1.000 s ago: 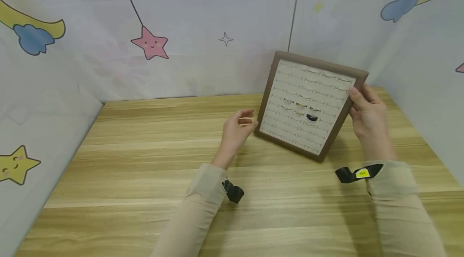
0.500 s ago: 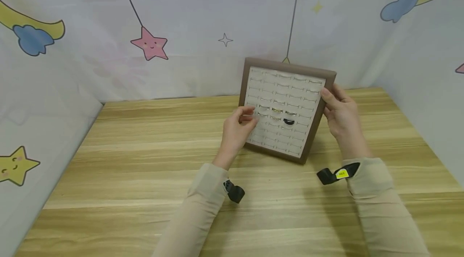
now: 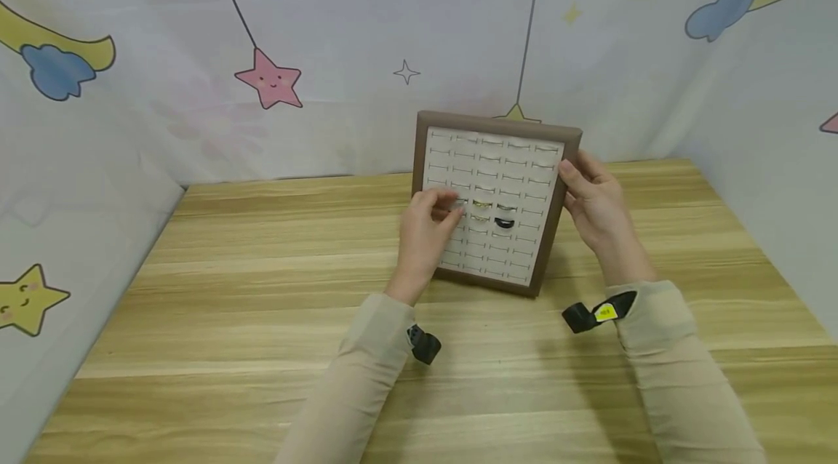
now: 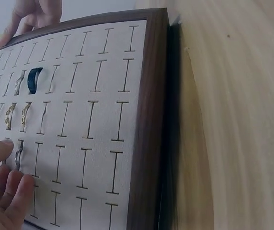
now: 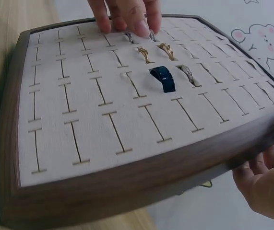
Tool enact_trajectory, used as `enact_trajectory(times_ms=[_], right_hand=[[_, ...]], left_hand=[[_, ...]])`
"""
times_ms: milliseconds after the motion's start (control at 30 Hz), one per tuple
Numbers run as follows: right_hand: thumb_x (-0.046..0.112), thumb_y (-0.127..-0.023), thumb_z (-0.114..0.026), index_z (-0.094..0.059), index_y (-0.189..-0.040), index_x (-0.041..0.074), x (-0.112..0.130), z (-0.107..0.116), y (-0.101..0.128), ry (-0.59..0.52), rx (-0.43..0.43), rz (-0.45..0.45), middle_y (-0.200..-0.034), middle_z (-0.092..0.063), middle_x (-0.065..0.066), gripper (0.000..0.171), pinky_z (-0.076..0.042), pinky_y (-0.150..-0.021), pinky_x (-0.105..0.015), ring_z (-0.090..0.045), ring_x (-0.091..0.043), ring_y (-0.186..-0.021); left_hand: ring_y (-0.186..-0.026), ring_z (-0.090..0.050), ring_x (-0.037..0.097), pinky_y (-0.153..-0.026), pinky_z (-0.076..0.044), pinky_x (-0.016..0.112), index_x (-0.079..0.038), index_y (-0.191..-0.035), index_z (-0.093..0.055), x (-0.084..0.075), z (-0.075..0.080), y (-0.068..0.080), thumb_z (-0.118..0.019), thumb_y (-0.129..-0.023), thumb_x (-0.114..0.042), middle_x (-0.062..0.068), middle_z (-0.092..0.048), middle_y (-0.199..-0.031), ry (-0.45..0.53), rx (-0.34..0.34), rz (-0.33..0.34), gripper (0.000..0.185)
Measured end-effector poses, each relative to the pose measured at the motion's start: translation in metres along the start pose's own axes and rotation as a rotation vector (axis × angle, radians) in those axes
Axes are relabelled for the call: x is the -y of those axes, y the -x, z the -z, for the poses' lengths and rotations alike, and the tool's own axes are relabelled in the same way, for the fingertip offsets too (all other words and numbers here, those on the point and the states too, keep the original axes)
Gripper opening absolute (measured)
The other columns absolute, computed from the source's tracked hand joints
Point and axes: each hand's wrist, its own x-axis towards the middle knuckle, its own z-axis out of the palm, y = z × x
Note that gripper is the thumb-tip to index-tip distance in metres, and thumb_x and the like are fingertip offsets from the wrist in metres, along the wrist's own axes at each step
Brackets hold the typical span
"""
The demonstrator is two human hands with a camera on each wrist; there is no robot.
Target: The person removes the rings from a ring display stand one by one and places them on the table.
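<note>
Head view, right hand (image 3: pixel 599 206) gripping the right edge of a brown-framed ring board (image 3: pixel 500 180) tilted over the table (image 3: pixel 262 253), left hand (image 3: pixel 422 238) empty, fingers loosely bent, parted from the thumb, beside a silver ring (image 4: pixel 19 155).

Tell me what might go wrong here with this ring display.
The right hand grips the tilted ring display by one side, so it might twist if pressed. The left hand is close beside a silver ring and could knock it loose. Two gold rings sit nearby and may get nudged too.
</note>
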Motion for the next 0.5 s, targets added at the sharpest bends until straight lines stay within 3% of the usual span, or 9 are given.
enact_trajectory(times_ms=[100, 200, 367, 500], right_hand=[[0.011, -0.088, -0.065, -0.048, -0.138, 0.014, 0.0034, 0.0037, 0.0028, 0.121, 0.02, -0.026, -0.11, -0.054, 0.004, 0.053, -0.05, -0.08, -0.015, -0.058, -0.004, -0.091], [0.011, -0.088, -0.064, -0.026, -0.152, 0.011, 0.0067, 0.0072, 0.0055, 0.232, 0.042, -0.041, -0.114, -0.05, 0.004, 0.074, -0.051, -0.083, -0.014, -0.058, -0.002, -0.094], [0.008, -0.088, -0.064, -0.022, -0.152, 0.01, 0.0087, 0.0082, 0.0069, 0.243, 0.062, -0.056, -0.115, -0.05, 0.003, 0.077, -0.051, -0.084, -0.014, -0.059, -0.003, -0.094], [0.008, -0.088, -0.064, -0.022, -0.152, 0.009, 0.0093, 0.0078, 0.0067, 0.237, 0.061, -0.064, -0.115, -0.05, 0.003, 0.077, -0.051, -0.083, -0.014, -0.059, -0.003, -0.092]], left_hand=[[-0.088, -0.065, 0.019, -0.076, -0.056, 0.024, -0.007, -0.106, -0.066, -0.0012, -0.0007, 0.0002, -0.07, -0.087, -0.014, 0.008, -0.063, -0.105, -0.087, 0.0, -0.018, 0.021], [-0.089, -0.065, 0.018, -0.076, -0.055, 0.025, -0.009, -0.105, -0.066, -0.0036, -0.0006, 0.0004, -0.068, -0.088, -0.017, 0.006, -0.063, -0.107, -0.186, 0.0, -0.042, 0.019], [-0.09, -0.065, 0.018, -0.077, -0.055, 0.028, -0.009, -0.102, -0.065, -0.0069, 0.0009, 0.0005, -0.065, -0.09, -0.021, 0.007, -0.062, -0.108, -0.304, -0.007, -0.083, 0.017], [-0.091, -0.064, 0.019, -0.078, -0.055, 0.028, -0.008, -0.098, -0.064, -0.0074, 0.0028, -0.0005, -0.063, -0.09, -0.023, 0.008, -0.063, -0.107, -0.309, 0.004, -0.101, 0.017]])
